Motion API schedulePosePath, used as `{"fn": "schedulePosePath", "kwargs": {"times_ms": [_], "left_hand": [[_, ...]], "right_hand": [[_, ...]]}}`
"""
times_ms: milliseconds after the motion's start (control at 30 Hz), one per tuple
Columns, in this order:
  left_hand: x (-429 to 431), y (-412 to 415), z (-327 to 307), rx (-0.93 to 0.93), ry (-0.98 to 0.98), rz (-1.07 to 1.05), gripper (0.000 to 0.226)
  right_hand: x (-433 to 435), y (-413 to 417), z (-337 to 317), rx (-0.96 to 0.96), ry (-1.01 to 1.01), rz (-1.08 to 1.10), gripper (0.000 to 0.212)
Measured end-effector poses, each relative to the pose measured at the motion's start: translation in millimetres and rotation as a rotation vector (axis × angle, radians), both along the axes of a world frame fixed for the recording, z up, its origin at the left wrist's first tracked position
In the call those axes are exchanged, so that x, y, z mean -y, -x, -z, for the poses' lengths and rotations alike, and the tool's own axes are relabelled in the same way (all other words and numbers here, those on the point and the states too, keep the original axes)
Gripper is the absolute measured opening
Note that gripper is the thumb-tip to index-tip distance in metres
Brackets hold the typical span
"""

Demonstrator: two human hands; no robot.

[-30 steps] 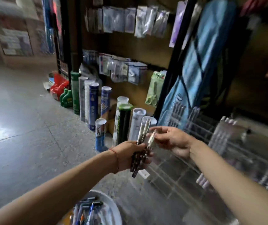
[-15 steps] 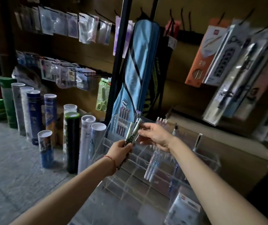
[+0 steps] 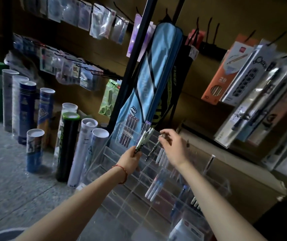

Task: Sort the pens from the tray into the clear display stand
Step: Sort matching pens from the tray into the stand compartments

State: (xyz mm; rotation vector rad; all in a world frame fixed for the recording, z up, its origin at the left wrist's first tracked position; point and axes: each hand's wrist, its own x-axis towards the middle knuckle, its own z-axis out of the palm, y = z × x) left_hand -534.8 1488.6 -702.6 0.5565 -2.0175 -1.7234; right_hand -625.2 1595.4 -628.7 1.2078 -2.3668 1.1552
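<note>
While the left hand (image 3: 130,160) curls its fingers round the lower ends of a small bundle of pens (image 3: 143,139), holding them upright and slanted to the right above the clear display stand (image 3: 122,193), the right hand (image 3: 173,148) pinches a single dark pen (image 3: 151,151) by its upper end between thumb and fingers. That pen hangs tip-down just beside the bundle, its lower end over one of the stand's upper compartments; whether it touches the plastic cannot be told. The stand sits on the floor (image 3: 9,180) in stepped rows of clear pockets. Purple pens (image 3: 128,136) fill pockets at its top left, and white-and-blue pens (image 3: 154,188) stand in a pocket lower down, below the right wrist. A red thread (image 3: 122,173) circles the left wrist. Behind the stand hangs a blue racket bag (image 3: 155,75), and tall tubes (image 3: 68,145) stand on the floor to the left.
</note>
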Motion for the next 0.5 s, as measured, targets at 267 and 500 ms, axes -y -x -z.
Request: {"fn": "schedulePosePath", "kwargs": {"times_ms": [267,500], "left_hand": [[22,0,11,0.031,0.000,-0.033,0.012],[23,0,14,0.034,0.045,0.000,0.011]], "right_hand": [[33,-1,36,0.187,-0.143,-0.059,0.026],[32,12,38,0.202,-0.224,-0.024,0.028]]}}
